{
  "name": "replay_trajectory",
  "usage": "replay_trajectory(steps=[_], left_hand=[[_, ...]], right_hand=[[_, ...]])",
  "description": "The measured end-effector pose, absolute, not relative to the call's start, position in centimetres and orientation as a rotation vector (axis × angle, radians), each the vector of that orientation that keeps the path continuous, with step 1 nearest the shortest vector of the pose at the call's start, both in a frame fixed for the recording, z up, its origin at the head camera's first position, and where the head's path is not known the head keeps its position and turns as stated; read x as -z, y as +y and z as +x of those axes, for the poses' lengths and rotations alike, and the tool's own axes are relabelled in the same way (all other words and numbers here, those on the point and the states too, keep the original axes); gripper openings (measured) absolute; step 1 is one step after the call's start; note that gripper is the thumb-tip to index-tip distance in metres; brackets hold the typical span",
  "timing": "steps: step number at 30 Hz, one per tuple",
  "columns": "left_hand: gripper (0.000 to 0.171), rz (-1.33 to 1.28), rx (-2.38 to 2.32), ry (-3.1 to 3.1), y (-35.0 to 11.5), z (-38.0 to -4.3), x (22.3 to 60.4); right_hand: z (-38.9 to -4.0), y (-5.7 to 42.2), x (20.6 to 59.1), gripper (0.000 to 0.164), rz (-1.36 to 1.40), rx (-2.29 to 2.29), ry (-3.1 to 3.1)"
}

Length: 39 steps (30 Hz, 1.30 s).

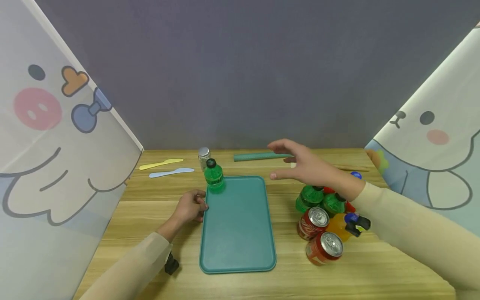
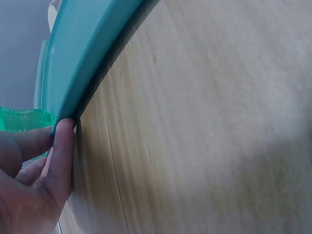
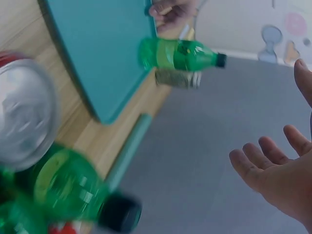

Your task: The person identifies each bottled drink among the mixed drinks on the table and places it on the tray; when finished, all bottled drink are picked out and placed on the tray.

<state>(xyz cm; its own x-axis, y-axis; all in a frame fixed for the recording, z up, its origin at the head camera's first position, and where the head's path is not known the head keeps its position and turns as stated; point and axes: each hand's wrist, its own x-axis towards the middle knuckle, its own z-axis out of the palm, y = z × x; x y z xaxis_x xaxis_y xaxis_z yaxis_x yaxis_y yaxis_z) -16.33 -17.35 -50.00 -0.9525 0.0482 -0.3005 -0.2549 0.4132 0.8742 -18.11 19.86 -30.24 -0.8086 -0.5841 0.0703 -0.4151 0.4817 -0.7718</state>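
Observation:
My left hand [image 1: 190, 207] pinches the left rim of a teal tray [image 1: 238, 227]; in the left wrist view its fingertips [image 2: 64, 129] are right at the tray's edge. One green bottle [image 1: 214, 178] with a black cap stands upright at the tray's far left corner. My right hand [image 1: 303, 164] is in the air to the right of the tray, fingers and thumb spread apart, holding nothing. Below and right of it cluster two green bottles [image 1: 309, 198], two red cans [image 1: 313, 225] and an orange bottle [image 1: 336, 227] with a blue cap.
Behind the green bottle stands a small jar [image 1: 204, 155] with a silvery lid. A yellow knife [image 1: 161, 164] and a pale blue knife [image 1: 171, 173] lie at the back left. A green rod-like roll [image 1: 258, 156] lies along the back edge, against a grey wall [image 1: 255, 75].

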Motion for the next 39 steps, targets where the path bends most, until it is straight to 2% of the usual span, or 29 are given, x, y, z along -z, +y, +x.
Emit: replay_trajectory(steps=[10, 16, 22, 25, 28, 39], left_hand=[[0.045, -0.187, -1.542, 2.402, -17.2, -16.4, 49.9], [0.045, -0.197, -1.532, 2.411, -17.2, -16.3, 49.6], [0.046, -0.197, -1.528, 2.406, -17.0, -16.3, 49.5], [0.046, -0.198, -1.526, 2.405, -17.1, -16.2, 49.6], [0.046, -0.201, -1.534, 2.402, -17.1, -16.2, 49.7], [0.046, -0.204, -1.539, 2.402, -17.1, -16.2, 49.7]], right_hand=[[-14.9, 28.4, 29.0, 0.064, -0.681, 1.314, 2.783], [-13.6, 33.1, 30.1, 0.064, -0.567, 1.310, 2.915], [-12.5, 37.0, 31.4, 0.059, -0.336, 1.292, 2.988], [-12.0, 38.4, 32.4, 0.055, -0.214, 1.262, 2.997], [-11.5, 39.7, 33.6, 0.058, -0.144, 1.212, 2.992], [-9.4, 41.6, 38.7, 0.058, -0.151, 1.265, 2.873]])
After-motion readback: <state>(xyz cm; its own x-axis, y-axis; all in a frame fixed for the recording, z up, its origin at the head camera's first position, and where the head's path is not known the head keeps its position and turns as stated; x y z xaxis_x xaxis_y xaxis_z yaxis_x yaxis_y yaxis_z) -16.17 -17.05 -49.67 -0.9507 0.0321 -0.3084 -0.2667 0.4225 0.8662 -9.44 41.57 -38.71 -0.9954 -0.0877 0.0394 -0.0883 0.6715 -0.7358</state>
